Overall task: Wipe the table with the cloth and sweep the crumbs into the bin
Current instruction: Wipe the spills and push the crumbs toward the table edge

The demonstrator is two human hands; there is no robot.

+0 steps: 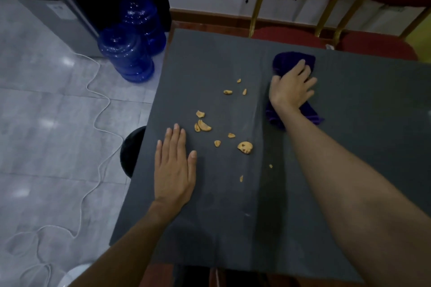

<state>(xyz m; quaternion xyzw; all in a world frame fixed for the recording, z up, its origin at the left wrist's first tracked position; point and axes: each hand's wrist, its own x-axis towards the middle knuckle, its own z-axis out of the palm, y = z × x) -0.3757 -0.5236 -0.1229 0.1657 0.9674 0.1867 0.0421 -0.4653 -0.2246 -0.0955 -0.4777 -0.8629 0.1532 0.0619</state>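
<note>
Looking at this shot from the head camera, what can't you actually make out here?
- The bin: only a dark round sliver shows in the head view; the table edge covers the rest.
- The cloth: the right hand lying on it covers its middle.
- The smallest crumbs: too small to identify.
- The chairs: cut off by the top edge and the table.

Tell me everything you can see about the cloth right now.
The cloth is dark purple, soft like terry towel, bunched rather than spread flat. It lies on the grey table, far right of the crumbs and apart from them. The right hand presses its middle with straight fingers; the ends stick out beyond and behind the hand.
</note>
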